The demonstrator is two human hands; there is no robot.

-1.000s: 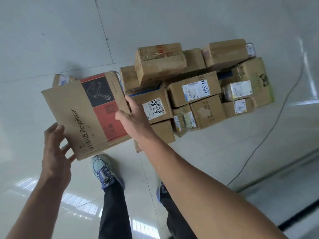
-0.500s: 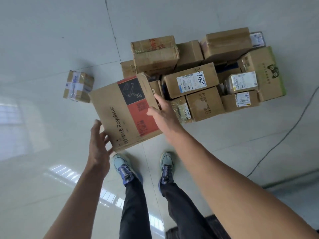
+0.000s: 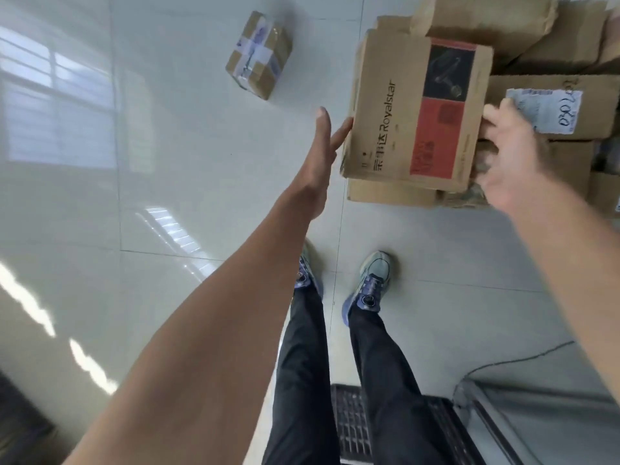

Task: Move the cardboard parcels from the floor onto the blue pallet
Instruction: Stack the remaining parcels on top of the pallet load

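- The Royalstar box (image 3: 396,112) lies flat with its printed face up on the near left corner of the stack of parcels (image 3: 536,28). Its near edge sits just over a plain brown parcel (image 3: 389,194) below it.
- The left hand (image 3: 315,162) is spread, with the fingers straight. Only the fingertips (image 3: 340,134) touch the left side of the box.
- The right hand (image 3: 513,162) holds the right edge of the box, thumb up and the other fingers curled at the near right corner. This hand is blurred.
- Just to the right of the box, in the same stack, is a parcel with a white label (image 3: 543,109) and handwriting on it.
- One small taped parcel (image 3: 258,55) stands alone on the floor (image 3: 167,196), well apart from the stack, to its left.
- The person stands close before the stack in dark trousers and light shoes (image 3: 372,280).
- Behind the feet lies a dark grid mat (image 3: 349,427), and a thin cable (image 3: 503,364) runs over the floor on the right.
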